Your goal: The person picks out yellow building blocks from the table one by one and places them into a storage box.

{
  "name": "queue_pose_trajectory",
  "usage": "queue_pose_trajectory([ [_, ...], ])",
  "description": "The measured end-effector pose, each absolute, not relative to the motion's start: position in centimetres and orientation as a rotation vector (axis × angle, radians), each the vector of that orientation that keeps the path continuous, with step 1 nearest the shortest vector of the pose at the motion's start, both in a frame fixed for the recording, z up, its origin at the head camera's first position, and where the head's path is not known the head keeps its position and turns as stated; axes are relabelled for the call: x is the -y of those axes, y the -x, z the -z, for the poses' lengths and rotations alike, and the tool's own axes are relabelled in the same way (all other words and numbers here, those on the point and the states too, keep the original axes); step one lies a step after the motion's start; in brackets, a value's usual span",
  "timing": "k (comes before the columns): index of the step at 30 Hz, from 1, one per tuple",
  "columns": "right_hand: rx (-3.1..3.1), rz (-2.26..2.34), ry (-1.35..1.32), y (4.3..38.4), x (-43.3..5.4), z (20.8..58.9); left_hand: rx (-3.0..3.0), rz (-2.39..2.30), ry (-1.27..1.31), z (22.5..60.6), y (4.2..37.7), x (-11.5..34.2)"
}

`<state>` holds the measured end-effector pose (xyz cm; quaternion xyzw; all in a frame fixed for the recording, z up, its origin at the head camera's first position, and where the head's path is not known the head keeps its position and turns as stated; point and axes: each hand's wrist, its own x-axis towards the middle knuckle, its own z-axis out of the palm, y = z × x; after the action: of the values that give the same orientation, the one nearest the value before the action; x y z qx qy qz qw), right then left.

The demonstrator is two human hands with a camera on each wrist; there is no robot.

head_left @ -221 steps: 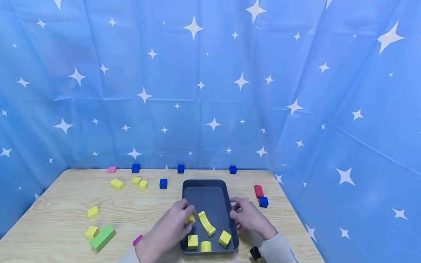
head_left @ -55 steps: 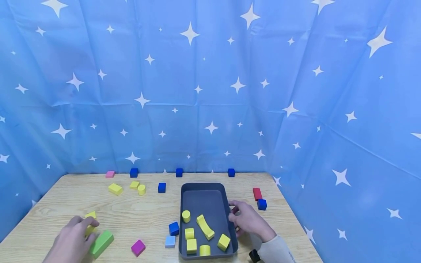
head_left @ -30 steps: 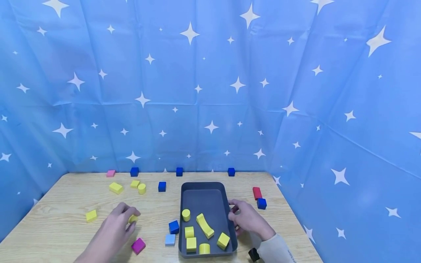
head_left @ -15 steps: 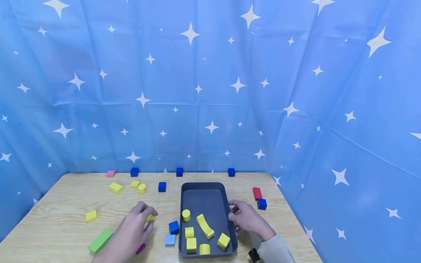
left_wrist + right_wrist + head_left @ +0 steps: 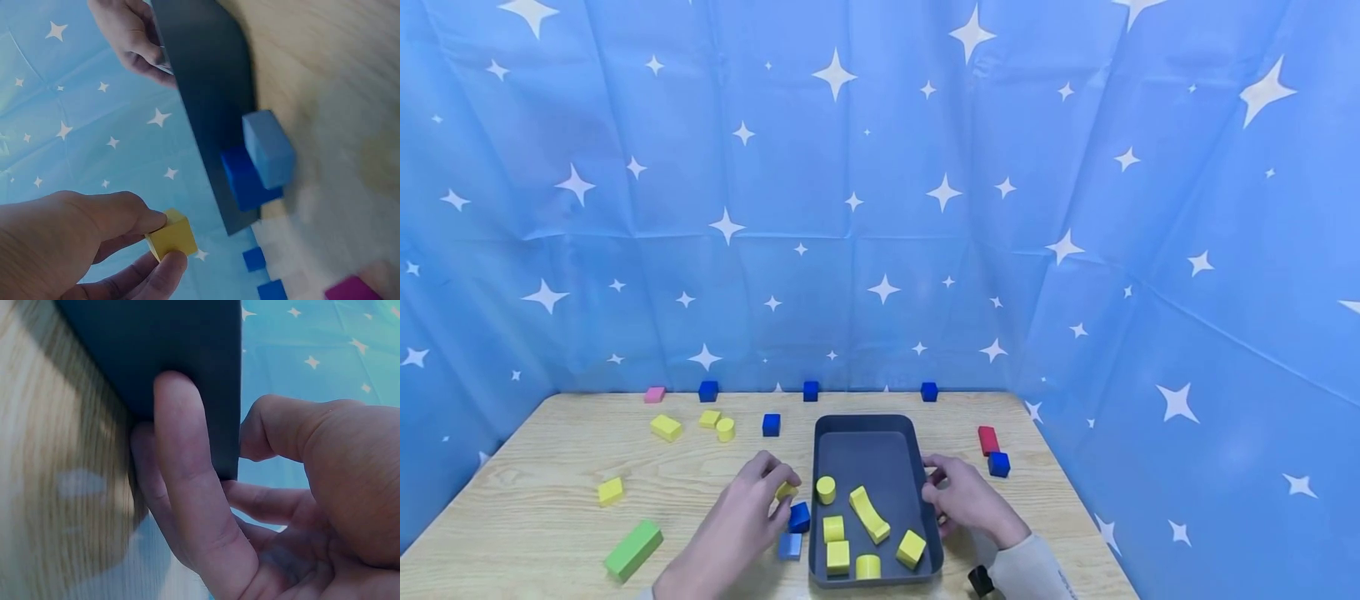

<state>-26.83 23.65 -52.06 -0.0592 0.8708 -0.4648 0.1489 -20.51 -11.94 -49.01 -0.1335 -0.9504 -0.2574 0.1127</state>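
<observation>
My left hand (image 5: 737, 517) pinches a small yellow block (image 5: 172, 237) between thumb and fingers, just left of the dark grey tray (image 5: 865, 446). My right hand (image 5: 967, 500) grips the tray's right side. In the right wrist view its fingers (image 5: 181, 419) lie along the outer wall (image 5: 215, 356) while the thumb reaches the rim. Inside the tray's near half are several yellow blocks, among them a curved one (image 5: 869, 515), an upright cylinder (image 5: 826, 490) and a cube (image 5: 912, 549). The held block is partly hidden by fingers in the head view.
A dark blue cube (image 5: 800, 517) and a light blue block (image 5: 790, 547) sit against the tray's left side. Yellow blocks, a green bar (image 5: 634, 551) and a magenta block (image 5: 353, 289) lie leftward. A red block (image 5: 988, 440) and blue cube (image 5: 998, 464) lie to the right.
A yellow cylinder ended up in the tray after my left hand's earlier reach there. That hand then took a yellow block beside the green bar and carried it right. My right hand stayed put.
</observation>
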Motion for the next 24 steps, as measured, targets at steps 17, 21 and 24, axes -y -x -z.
queue_pose_trajectory([
  [17,-2.503,1.337,0.145,27.1,-23.7,52.2,2.583,0.846,0.784,48.6,20.5,8.3],
  [21,-2.504,1.333,0.145,27.1,-23.6,52.2,2.585,0.856,0.856,48.8,20.4,7.5],
  [24,-2.507,1.331,0.14,27.1,-23.5,52.2,2.657,0.851,0.885,49.0,20.4,6.9],
])
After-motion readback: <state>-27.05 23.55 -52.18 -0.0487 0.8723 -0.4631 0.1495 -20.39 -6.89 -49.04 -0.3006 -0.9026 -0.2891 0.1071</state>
